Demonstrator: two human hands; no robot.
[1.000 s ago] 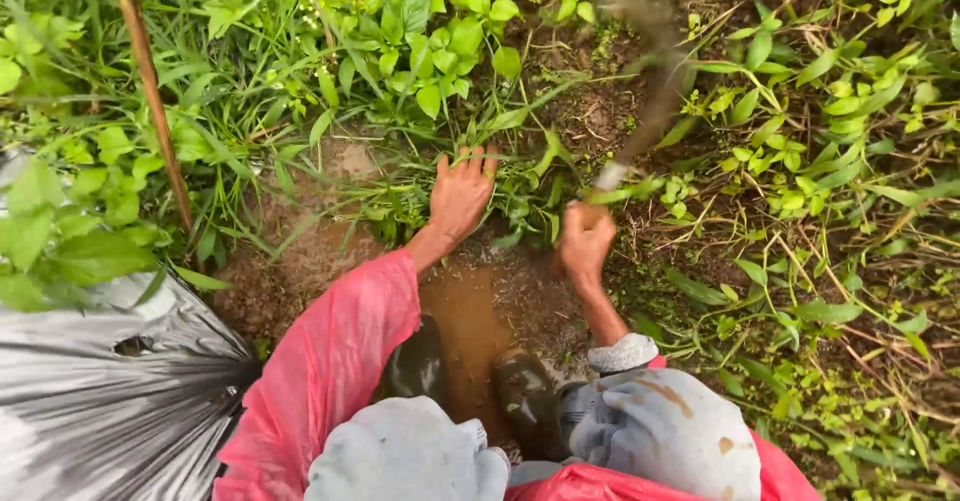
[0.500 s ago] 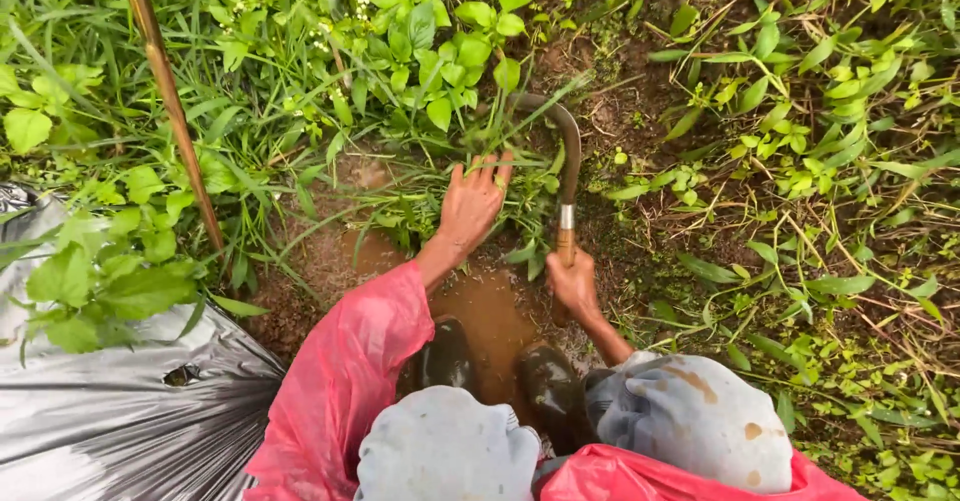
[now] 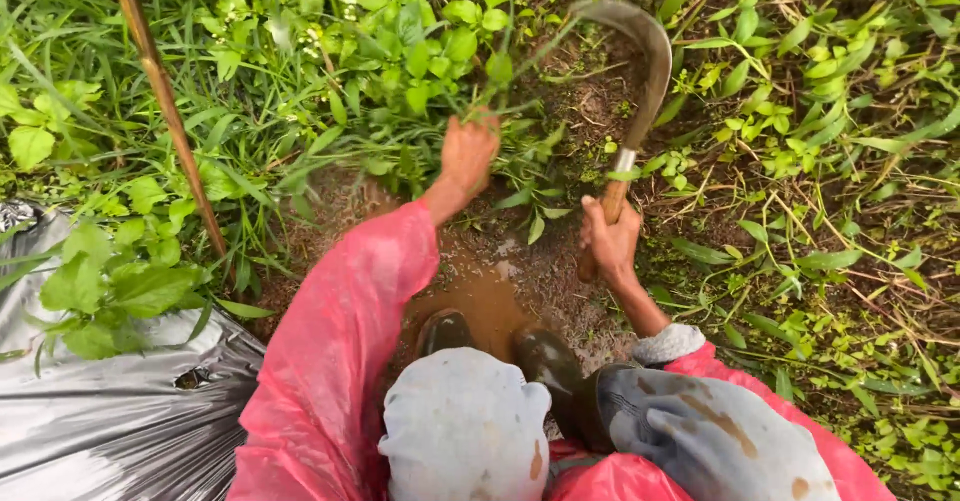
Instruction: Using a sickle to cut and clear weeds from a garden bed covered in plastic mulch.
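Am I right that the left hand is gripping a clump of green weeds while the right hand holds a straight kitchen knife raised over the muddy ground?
Not quite. The head view shows the right hand holding a sickle with a curved blade and a wooden handle, not a straight kitchen knife. The rest stands: the left hand grips a clump of green weeds, and the tool is raised over the muddy ground.

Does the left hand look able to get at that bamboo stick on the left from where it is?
Probably yes. The left hand grips weeds, so it must let go first. Only soft grass lies between it and the stick.
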